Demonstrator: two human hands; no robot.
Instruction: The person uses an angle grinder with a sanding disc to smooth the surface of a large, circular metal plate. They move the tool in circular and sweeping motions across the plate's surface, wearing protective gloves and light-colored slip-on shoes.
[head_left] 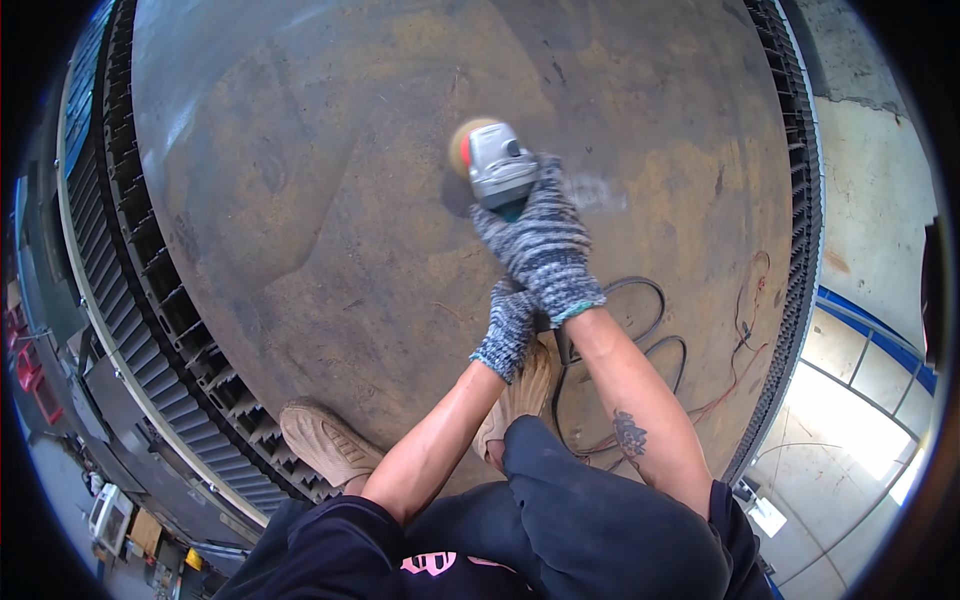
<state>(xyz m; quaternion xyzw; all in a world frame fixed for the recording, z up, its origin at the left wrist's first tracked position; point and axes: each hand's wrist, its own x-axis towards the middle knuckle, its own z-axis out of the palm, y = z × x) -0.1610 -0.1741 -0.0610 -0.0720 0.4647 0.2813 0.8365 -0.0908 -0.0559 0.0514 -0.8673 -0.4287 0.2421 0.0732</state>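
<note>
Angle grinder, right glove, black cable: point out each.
Angle grinder [501, 160], head view: its grey metal head.
Right glove [549, 240], head view: back of hand.
Black cable [662, 302], head view: its upper loop.

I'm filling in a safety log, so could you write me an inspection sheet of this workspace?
Surface: metal sheet, brown and stained, with a pale patch right of the grinder.
Job's things: grey-headed grinder; its disc looks blurred, contact with the sheet unclear.
Clutter: red items beyond the sheet, far left.
Hands: both gloved; right hand grips the grinder behind its head; left hand is lower, its grip hidden.
Cables: black cable looped beside the right forearm; thin reddish wires farther right.
Surroundings: dark slats along the left; pale floor at right.
</note>
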